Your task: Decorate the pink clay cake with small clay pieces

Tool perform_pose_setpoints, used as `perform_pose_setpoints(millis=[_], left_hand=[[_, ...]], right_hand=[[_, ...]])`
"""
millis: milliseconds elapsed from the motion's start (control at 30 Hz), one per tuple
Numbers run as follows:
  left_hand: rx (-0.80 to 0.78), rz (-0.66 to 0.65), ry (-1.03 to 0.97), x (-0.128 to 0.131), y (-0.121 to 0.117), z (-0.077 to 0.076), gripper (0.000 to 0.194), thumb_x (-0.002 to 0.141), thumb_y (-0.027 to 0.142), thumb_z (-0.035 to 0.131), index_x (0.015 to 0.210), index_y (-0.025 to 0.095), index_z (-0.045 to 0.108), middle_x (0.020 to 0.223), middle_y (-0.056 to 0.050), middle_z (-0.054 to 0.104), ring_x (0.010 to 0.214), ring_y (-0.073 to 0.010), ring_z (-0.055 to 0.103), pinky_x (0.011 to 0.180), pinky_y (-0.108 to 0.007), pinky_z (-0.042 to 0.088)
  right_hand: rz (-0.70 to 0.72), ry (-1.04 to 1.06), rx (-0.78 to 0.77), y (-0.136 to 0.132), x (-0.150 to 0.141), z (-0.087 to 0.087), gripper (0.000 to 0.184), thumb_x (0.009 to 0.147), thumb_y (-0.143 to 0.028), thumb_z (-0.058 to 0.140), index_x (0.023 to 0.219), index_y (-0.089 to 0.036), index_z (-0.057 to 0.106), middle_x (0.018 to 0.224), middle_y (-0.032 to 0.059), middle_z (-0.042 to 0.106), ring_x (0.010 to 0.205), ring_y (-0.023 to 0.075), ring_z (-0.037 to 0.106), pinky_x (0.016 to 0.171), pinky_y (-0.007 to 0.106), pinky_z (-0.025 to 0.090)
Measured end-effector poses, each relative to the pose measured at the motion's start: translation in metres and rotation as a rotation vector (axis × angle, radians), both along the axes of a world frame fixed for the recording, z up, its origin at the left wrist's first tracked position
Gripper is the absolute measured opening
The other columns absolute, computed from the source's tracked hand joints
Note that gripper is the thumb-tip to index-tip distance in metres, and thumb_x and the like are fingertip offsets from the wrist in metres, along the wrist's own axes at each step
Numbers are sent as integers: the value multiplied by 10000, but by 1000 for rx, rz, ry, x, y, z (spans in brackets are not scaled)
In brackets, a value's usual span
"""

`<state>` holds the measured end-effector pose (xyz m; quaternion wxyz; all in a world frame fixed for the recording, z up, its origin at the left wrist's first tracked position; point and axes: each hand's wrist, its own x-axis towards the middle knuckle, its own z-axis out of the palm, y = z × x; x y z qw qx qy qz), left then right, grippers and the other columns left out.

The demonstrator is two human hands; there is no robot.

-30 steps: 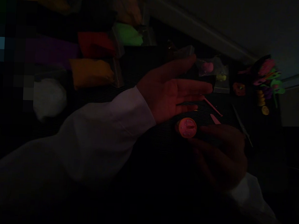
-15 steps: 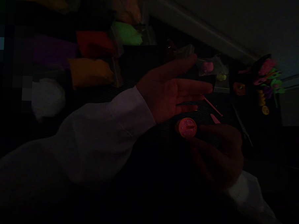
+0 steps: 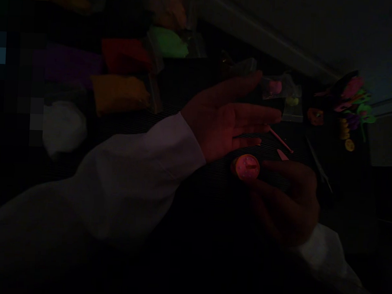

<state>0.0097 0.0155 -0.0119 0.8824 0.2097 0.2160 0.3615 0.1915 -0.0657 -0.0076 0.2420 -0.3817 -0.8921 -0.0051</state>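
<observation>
The scene is very dark. My left hand (image 3: 221,118) is open, palm turned up and fingers stretched to the right, with nothing lying on it. Just below its fingers, my right hand (image 3: 289,198) pinches a small round clay cake (image 3: 248,167) between thumb and finger. The cake's top is pink with pale dots, a yellowish rim and a short brownish piece in the middle. Past the left fingertips lies a thin pink stick tool (image 3: 282,141). A pink blade-shaped tool (image 3: 282,154) is partly hidden behind my right hand.
Bags of orange clay (image 3: 120,94), red clay (image 3: 127,55), green clay (image 3: 170,42) and white clay (image 3: 65,126) lie to the left. Small bags with pink clay (image 3: 275,87) and yellow clay (image 3: 293,100) sit farther back. Tweezers-like metal tool (image 3: 319,163) and colourful clay figures (image 3: 354,102) are at right.
Almost nothing differs. The whole view has shifted slightly, and both hands hold the same pose, the cake still in the right fingers.
</observation>
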Motion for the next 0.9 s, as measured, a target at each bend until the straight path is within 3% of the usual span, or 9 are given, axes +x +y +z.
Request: perform_pose_setpoints(millis=[500, 667, 900], left_hand=[[21, -6, 10, 0, 1, 1, 492, 740, 493, 467, 1032, 121, 604, 1016, -100, 648, 1165, -284, 452, 919, -342, 346], [20, 5, 19, 0, 1, 1, 487, 745, 512, 445, 1073, 183, 591, 1001, -69, 656, 1157, -289, 461, 939, -369, 327], [39, 12, 16, 1, 0, 0, 507, 730, 519, 468, 1055, 152, 595, 999, -89, 656, 1165, -294, 456, 924, -350, 347]], right_hand=[[8, -26, -11, 1, 0, 0, 321, 693, -149, 606, 1011, -186, 601, 1101, 78, 526, 970, 239, 513, 788, 441, 449], [-21, 32, -36, -1, 1, -1, 366, 683, -142, 610, 1043, -210, 589, 1111, 76, 532, 984, 248, 515, 783, 431, 462], [2, 0, -18, 1, 0, 0, 338, 689, -144, 598, 1024, -193, 596, 1097, 83, 538, 978, 246, 521, 794, 440, 458]])
